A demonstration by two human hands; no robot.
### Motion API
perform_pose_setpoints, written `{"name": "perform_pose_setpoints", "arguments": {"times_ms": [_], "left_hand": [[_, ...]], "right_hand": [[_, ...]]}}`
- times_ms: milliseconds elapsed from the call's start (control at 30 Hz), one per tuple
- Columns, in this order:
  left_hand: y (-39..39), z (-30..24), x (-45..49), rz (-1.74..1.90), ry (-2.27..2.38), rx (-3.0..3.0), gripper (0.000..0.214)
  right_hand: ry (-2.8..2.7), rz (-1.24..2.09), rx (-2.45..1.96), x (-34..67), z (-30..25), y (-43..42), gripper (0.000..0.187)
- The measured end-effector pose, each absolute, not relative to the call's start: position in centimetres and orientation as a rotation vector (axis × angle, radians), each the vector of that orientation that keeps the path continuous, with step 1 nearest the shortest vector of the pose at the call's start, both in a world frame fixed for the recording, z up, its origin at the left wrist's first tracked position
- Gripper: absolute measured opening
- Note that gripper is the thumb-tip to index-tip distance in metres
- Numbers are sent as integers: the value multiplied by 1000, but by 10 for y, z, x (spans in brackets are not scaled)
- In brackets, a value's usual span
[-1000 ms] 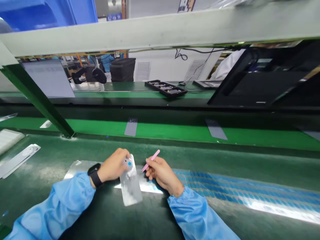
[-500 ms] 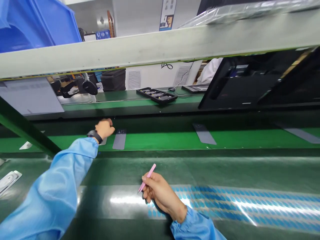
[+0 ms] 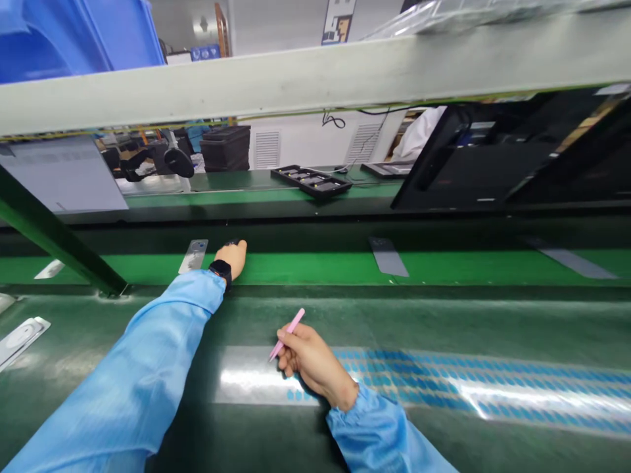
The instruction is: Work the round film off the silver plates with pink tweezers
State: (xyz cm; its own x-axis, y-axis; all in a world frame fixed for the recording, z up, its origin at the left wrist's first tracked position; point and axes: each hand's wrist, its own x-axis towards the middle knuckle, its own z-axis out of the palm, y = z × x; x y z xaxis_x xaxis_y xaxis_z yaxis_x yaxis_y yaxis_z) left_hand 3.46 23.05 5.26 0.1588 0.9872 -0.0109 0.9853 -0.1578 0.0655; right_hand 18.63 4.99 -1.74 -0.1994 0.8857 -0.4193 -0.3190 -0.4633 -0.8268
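Note:
My left hand [image 3: 233, 259], with a dark watch at its wrist, reaches onto the green belt and is closed over a grey phone back cover [image 3: 231, 242]. Only a dark bit of that cover shows above the knuckles; my fingertips are mostly hidden. Pink tweezers [image 3: 288, 334] slant between the thumb and fingers of my right hand [image 3: 308, 358], tips pointing down left. This hand is over the left part of a clear sheet [image 3: 236, 387] with rows of blue round stickers [image 3: 424, 378] on the green work surface.
On the belt [image 3: 305, 268] lie a pale flat piece [image 3: 193, 256] left of my hand and grey covers [image 3: 388, 256] farther right. A green post [image 3: 54, 230] stands at left. White packs [image 3: 22, 338] rest near the left edge. A shelf beam [image 3: 296, 79] crosses above; a black tray [image 3: 313, 180] sits behind.
My left hand has moved right, from beside the grey cover to over it. The pieces on the belt have shifted left. My right hand still holds the tweezers in nearly the same place.

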Motion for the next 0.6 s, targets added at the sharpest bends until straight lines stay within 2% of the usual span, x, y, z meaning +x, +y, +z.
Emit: {"name": "perform_pose_setpoints", "arguments": {"times_ms": [133, 233, 333, 500, 600], "left_hand": [[216, 87, 6, 198, 2085, 2304, 35], [177, 96, -20, 345, 2038, 2245, 36], [114, 76, -33, 523, 1809, 2054, 32], [24, 19, -25, 399, 1569, 1732, 31], [0, 12, -21, 329, 1512, 1709, 29]], "right_hand": [[-825, 1740, -1166, 194, -9, 48, 40], [-982, 1647, -1222, 208, 0, 45, 34], [-1238, 1590, -1356, 221, 6, 45, 25], [-1248, 1492, -1497, 225, -4, 52, 18], [-1205, 1448, -1540, 224, -13, 55, 18]]}}
